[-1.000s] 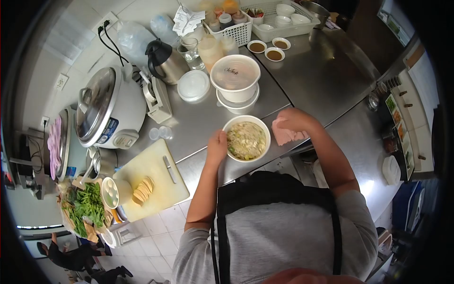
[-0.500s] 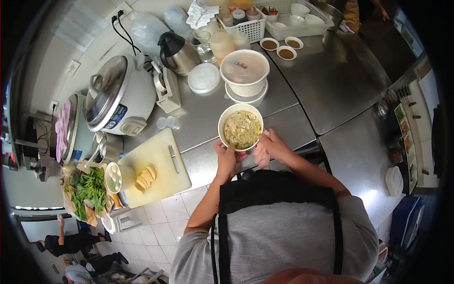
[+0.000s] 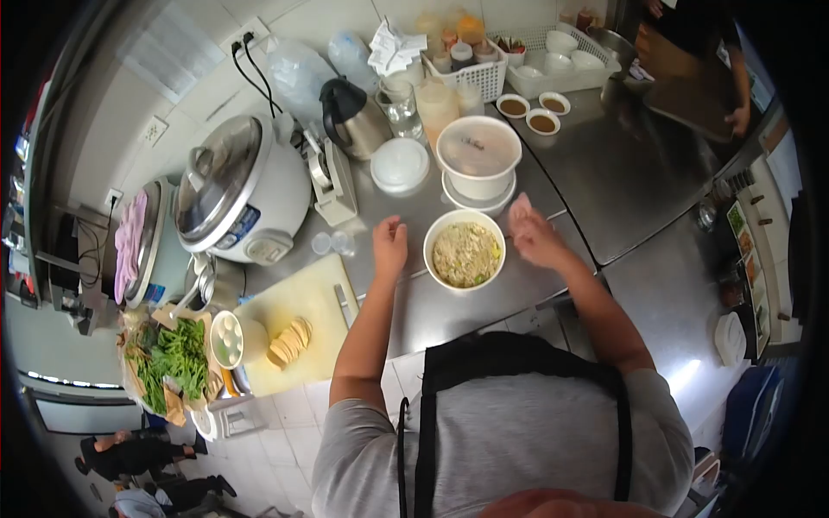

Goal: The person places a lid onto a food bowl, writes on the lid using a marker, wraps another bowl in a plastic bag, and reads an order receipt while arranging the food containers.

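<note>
A white round bowl (image 3: 465,281) stands on the steel counter, filled with what looks like fried rice with green and yellow bits. To its right, my right hand (image 3: 537,237) is closed on a thin pinkish cloth (image 3: 520,207), which pokes out past the fingers. My left hand (image 3: 390,249) is to the left of the bowl, apart from it, with loosely curled fingers and nothing visible in them. Behind the bowl, a lidded white tub (image 3: 478,164) sits on another lidded container (image 3: 484,200). Clear-white round lids (image 3: 400,167) lie beyond my left hand.
A cutting board (image 3: 315,345) with a sliced pale food (image 3: 289,344) is on the left, beside leafy greens (image 3: 181,354) and a rice cooker (image 3: 268,194). Three sauce dishes (image 3: 542,122) and white baskets (image 3: 561,82) stand at the back. Another person's hand (image 3: 737,121) shows top right.
Both hands have let go of the bowl, which now rests on the counter. My left hand has moved left and forward; my right hand has moved forward with the cloth. The camera view has shifted.
</note>
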Tool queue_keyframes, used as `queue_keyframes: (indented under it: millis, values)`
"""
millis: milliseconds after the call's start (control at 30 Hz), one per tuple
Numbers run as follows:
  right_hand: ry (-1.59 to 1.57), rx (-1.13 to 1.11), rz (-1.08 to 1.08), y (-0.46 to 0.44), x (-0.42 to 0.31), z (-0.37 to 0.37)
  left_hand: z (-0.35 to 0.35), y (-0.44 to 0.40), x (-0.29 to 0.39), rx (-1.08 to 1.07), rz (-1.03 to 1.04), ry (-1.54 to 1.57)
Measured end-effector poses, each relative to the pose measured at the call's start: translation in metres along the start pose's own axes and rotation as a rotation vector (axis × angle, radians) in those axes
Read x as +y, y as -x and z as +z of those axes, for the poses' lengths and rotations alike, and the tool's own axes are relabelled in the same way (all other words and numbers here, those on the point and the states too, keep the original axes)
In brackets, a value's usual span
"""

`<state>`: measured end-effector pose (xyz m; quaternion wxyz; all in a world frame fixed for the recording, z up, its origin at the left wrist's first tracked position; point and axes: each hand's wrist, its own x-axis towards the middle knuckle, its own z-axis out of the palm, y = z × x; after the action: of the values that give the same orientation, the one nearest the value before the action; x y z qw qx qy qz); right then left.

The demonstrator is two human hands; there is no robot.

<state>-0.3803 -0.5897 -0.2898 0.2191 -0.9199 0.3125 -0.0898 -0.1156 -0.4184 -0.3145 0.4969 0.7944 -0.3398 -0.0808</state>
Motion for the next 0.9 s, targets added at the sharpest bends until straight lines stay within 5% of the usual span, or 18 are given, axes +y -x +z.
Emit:
queue_keyframes:
  millis: [133,433,633,733,900]
  values:
    - [0.355,0.312,-0.046,0.008,-0.011,0.036,0.021,-0.06,0.009,0.01,0.368,-0.502]
    - [0.181,0.461,-0.096,0.018,-0.021,0.022,0.033,-0.102,0.001,-0.148,0.407,-0.956]
    - [0.139,0.485,-0.097,0.022,-0.023,0.021,0.01,-0.089,0.022,-0.214,0.397,-0.748]
    - [-0.07,0.55,-0.09,0.018,-0.019,0.016,-0.008,-0.089,0.038,-0.069,0.367,-0.611]
    - [-0.443,0.69,-0.193,0.0,-0.05,-0.024,-0.056,-0.107,0.039,0.023,0.11,0.1]
